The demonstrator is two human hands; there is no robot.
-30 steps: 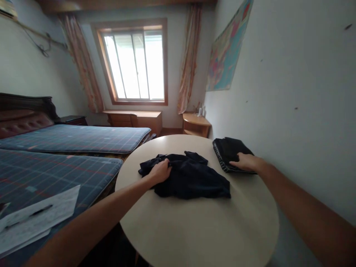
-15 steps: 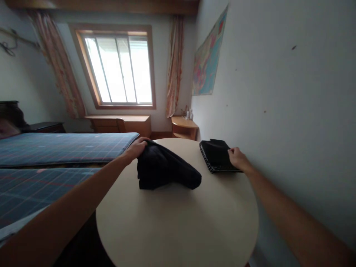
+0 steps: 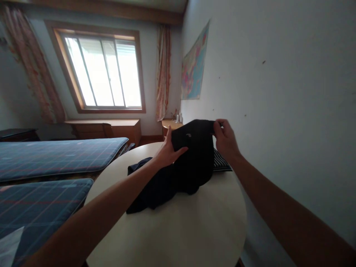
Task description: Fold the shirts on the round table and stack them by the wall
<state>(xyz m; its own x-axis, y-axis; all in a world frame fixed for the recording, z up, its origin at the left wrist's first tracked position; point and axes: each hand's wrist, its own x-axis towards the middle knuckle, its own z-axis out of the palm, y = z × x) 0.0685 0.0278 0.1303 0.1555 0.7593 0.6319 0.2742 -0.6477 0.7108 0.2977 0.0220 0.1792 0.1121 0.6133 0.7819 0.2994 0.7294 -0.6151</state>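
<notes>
Over the far half of the round, cream-topped table, seen from the head camera, a black cloth garment with a small pale mark on its front hangs upright between two bare hands. The right hand has thumb and fingers closed in a pinch on its upper right corner. The left hand is at its left edge, thumb laid across the front and index finger pointing up in a wide V; whether the other fingers grip from behind, I cannot tell. Below and to the left, a crumpled navy-blue cloth garment lies across the table's middle, reaching toward its left edge (where navy ends and black begins is hard to make out in this light). A black-and-white striped piece of cloth lies by the table's right edge, partly behind the hanging black garment. The likeliest trouble is at the left side: if that spread hold is as loose as it looks, the edge could slip out and sag. The low-hanging hem could also drag the navy garment, and a wide swing of the right forearm might push the striped cloth over the table's edge.
</notes>
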